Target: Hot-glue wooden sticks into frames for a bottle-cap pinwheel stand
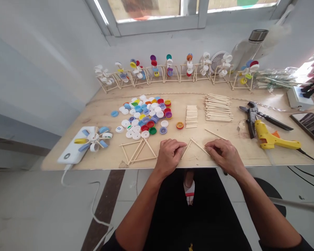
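Two thin wooden sticks meet at the top in an upside-down V on the table. My left hand (170,153), fingers curled and pinched, is on the left wooden stick (187,149) of the V. The lower end of the right wooden stick (201,146) is pinched by my right hand (223,153). Beside my left hand lie joined stick triangles (143,160), partly covered by that hand. One loose stick (216,134) rests just above my right hand. A short stick pile (191,116) and a longer stick pile (218,108) lie farther back.
Colourful bottle caps (146,115) are heaped left of centre. A cap wheel (94,137) rests on a white power bank (70,150). At right lie pliers (252,118), a yellow glue gun (274,139) and a phone (310,123). Several finished cap-wheel stands (170,71) line the wall.
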### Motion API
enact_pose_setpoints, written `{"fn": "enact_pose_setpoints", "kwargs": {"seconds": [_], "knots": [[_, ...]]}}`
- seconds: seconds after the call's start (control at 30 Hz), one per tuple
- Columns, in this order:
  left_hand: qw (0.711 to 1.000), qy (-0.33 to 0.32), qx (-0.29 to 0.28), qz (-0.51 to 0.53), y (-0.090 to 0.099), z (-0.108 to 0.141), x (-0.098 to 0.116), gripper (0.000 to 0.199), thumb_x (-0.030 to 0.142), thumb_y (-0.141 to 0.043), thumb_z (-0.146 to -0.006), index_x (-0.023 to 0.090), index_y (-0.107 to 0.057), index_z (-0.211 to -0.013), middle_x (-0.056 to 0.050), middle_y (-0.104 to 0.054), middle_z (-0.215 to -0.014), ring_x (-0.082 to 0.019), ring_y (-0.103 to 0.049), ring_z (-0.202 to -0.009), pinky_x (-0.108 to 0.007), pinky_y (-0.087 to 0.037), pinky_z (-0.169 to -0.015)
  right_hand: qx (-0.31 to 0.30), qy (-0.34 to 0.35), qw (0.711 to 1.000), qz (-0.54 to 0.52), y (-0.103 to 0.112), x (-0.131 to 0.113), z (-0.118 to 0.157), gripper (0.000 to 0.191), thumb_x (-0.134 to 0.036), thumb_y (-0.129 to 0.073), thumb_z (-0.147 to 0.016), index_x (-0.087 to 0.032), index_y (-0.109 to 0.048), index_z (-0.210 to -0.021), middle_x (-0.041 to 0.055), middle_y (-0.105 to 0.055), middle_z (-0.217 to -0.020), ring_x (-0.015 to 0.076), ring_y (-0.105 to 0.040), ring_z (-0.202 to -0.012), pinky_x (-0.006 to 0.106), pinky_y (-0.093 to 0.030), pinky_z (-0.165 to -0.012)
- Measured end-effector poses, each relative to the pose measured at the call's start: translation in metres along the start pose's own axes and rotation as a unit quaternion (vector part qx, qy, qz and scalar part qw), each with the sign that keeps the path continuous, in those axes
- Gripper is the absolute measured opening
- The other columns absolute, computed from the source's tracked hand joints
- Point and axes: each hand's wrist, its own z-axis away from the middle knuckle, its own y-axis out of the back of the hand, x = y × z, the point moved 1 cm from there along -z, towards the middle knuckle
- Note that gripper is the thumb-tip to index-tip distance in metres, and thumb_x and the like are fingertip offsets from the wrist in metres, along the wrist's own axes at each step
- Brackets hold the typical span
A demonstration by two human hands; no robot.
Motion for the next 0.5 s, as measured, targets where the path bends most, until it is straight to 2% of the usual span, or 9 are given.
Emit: {"fn": "enact_pose_setpoints", "kwargs": {"seconds": [0.37, 0.5], "knots": [[1.0, -0.014, -0.011, -0.006, -0.0002, 0.0005, -0.0021, 0.019, 0.02, -0.051, -0.087, 0.022, -0.069, -0.093, -0.002, -0.066, -0.077, -0.018, -0.058, -0.082, -0.036, -0.038, -0.084, 0.003, 0.022, 1.0, 0.005, -0.0012, 0.0029, 0.0, 0.018, -0.029, -0.051, -0.085, -0.022, -0.067, -0.085, 0.0039, -0.071, -0.083, 0.0193, -0.064, -0.08, 0.036, -0.045, -0.081], [1.0, -0.015, -0.01, -0.011, 0.0004, 0.0003, -0.0003, 0.019, 0.021, -0.051, -0.087, 0.022, -0.069, -0.093, -0.002, -0.066, -0.077, -0.018, -0.058, -0.082, -0.037, -0.038, -0.084, 0.021, 0.006, 1.0, -0.02, -0.0018, 0.0012, 0.0017, 0.016, -0.029, -0.053, -0.084, -0.023, -0.067, -0.085, 0.0028, -0.071, -0.081, 0.019, -0.064, -0.079, 0.036, -0.046, -0.079]]}}
